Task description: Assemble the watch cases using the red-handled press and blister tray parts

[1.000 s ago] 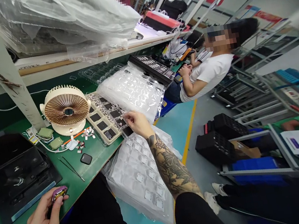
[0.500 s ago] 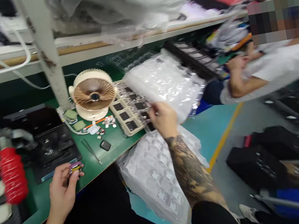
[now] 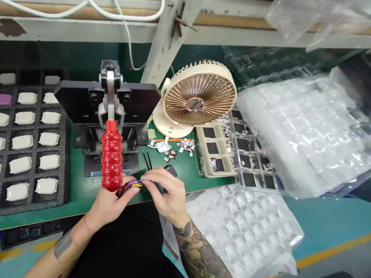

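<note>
My left hand [image 3: 109, 205] is closed around a small purple casing [image 3: 131, 185], with a yellow strip showing in its opening. It looks like a watch housing. My right hand [image 3: 168, 192] pinches thumb and forefinger together at the casing's right end; whatever is between those fingertips is too small to name. Just above the left hand hangs the red handle [image 3: 112, 159] of a toggle press [image 3: 113, 104]. Tweezers [image 3: 147, 159] lie on the green bench beyond my hands. A small black square piece [image 3: 170, 170] is partly hidden behind the right hand.
At left is a black foam tray [image 3: 66, 179] of white and purple casings. A cream fan [image 3: 199, 93] stands beside a shelf post [image 3: 169, 27]. Right of it are a beige tray [image 3: 207, 172] with dark screens and bagged clear trays [image 3: 313, 131]. More wrapped trays [image 3: 247, 228] sit below the bench edge.
The view has swung left to the press and foam tray. My right hand has come from the screen trays to the purple casing in my left hand.
</note>
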`<act>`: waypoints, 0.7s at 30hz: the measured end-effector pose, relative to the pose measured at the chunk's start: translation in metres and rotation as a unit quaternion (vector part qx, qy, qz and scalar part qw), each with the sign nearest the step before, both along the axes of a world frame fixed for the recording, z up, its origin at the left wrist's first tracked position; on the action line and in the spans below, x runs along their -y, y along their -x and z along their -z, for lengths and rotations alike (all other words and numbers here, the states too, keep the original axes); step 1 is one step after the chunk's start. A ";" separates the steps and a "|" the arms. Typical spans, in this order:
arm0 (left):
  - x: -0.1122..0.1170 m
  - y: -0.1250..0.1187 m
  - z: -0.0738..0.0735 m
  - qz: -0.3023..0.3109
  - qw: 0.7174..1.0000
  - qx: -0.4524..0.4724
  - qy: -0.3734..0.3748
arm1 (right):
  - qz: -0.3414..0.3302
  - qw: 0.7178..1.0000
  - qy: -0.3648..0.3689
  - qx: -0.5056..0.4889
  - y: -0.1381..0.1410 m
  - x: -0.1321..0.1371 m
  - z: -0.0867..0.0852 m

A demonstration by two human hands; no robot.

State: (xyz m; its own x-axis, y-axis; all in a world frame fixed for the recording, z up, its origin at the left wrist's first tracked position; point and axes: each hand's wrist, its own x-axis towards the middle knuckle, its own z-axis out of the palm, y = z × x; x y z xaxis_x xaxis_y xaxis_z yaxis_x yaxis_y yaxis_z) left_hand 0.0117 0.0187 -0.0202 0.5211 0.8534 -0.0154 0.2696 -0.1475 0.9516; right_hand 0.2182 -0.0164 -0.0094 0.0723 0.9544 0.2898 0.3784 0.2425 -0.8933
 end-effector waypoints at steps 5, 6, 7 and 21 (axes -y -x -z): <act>-0.001 0.000 -0.001 -0.004 1.000 0.010 0.006 | -0.049 0.998 -0.015 0.042 -0.013 -0.004 -0.007; -0.001 0.000 0.000 -0.010 1.000 0.014 0.003 | -0.053 0.997 -0.016 0.045 -0.012 -0.004 -0.007; -0.001 0.000 0.001 -0.019 1.000 0.019 0.001 | -0.059 0.997 -0.014 0.046 -0.009 -0.003 -0.006; 0.000 0.008 0.009 -0.051 0.998 0.022 0.019 | -0.017 0.978 -0.094 0.183 0.027 0.019 0.022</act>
State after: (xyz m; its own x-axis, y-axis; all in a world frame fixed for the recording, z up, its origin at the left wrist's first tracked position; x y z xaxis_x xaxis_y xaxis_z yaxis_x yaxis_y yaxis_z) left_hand 0.0040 0.0184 -0.0288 0.4320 0.9015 -0.0270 0.2387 -0.0854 0.9673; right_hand 0.1910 -0.0359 -0.0317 -0.0993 0.8822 0.4604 0.6542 0.4065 -0.6378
